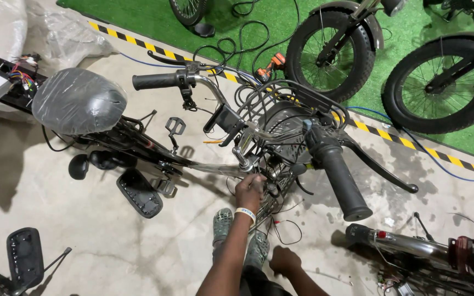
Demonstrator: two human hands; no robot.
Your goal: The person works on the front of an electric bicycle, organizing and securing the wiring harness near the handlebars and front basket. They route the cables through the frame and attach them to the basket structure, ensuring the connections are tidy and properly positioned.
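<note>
Even overhead light, sharp frame, wide-angle bend at the edges.

Soft shadows pool on the concrete floor (111, 241) under the plastic-wrapped saddle (78, 101) and beside the right handlebar grip (342, 183). Glare spots on the saddle wrap and the chrome handlebar (212, 85). Left hand (249, 192) in focus, right hand (285, 259) darker, low in frame. The striped floor tape (412, 145) curves toward the right edge: lens distortion. Green turf (138, 16) bright, saturated. No motion blur visible.
</note>
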